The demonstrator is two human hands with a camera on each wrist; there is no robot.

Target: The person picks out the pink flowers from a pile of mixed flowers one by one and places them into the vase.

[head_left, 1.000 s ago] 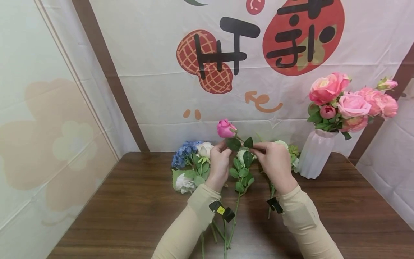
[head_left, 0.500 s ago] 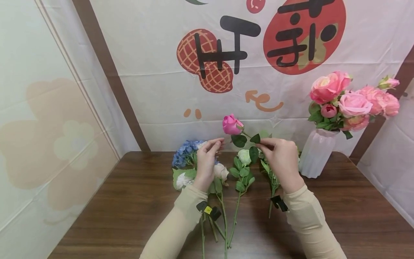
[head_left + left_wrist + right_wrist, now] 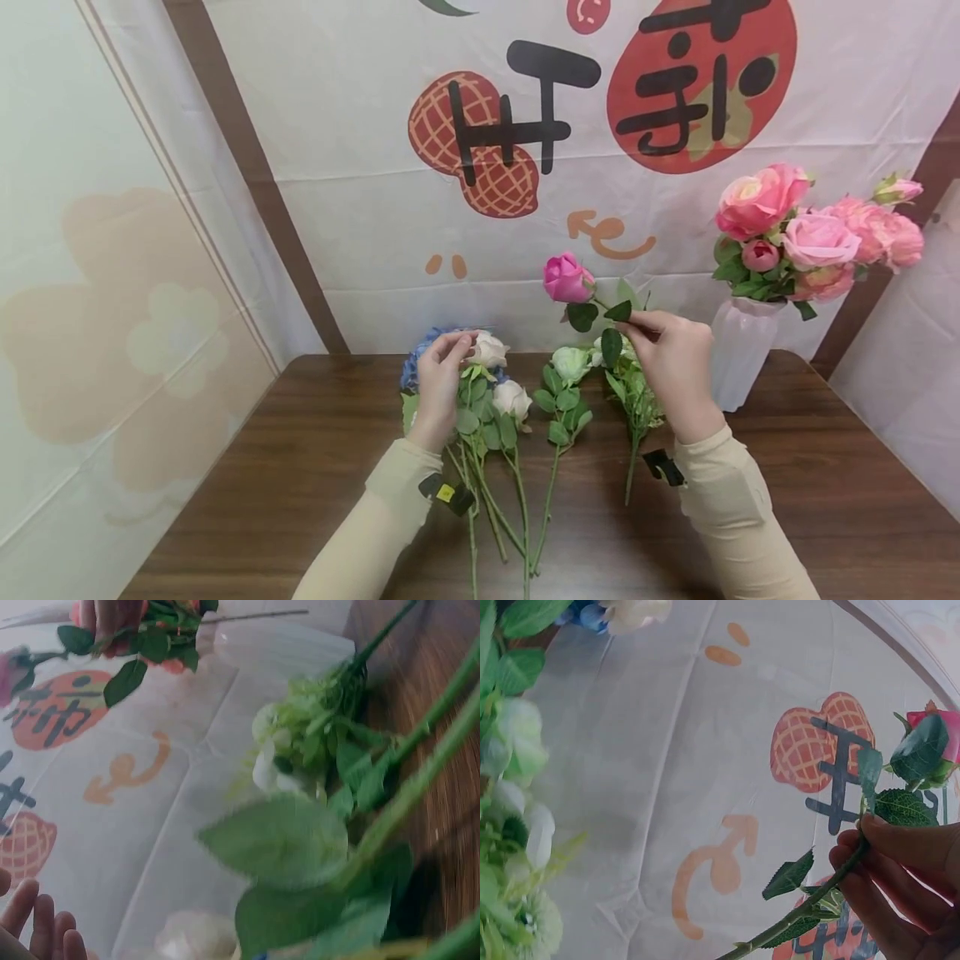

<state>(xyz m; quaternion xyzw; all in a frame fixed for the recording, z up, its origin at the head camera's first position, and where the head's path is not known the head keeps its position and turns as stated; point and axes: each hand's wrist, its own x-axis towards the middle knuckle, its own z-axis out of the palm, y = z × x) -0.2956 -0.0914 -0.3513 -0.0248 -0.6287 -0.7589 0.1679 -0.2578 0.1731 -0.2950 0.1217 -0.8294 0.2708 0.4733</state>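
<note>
My right hand [image 3: 678,362] pinches the leafy stem [image 3: 802,911] of a pink rose [image 3: 567,277] between thumb and fingers. The bloom is raised above the table and tilts to the left. My left hand [image 3: 441,379] holds nothing; its fingers [image 3: 43,922] are loosely extended in the left wrist view. It hovers by the cream roses [image 3: 512,402] and partly hides a blue hydrangea [image 3: 414,367]. A pale green rose [image 3: 572,364] lies between the hands. Below the right hand lies a green leafy spray [image 3: 636,396] with small white flowers.
A white ribbed vase [image 3: 738,354] with several pink roses and peonies [image 3: 821,242] stands at the back right, partly behind the right hand. Several loose stems [image 3: 525,517] stretch toward the front of the brown wooden table [image 3: 300,500]. A printed white cloth [image 3: 360,225] hangs behind.
My left hand has let go of the pink rose and moved left and down. The right hand has carried the rose to the right and slightly up, uncovering the cream roses.
</note>
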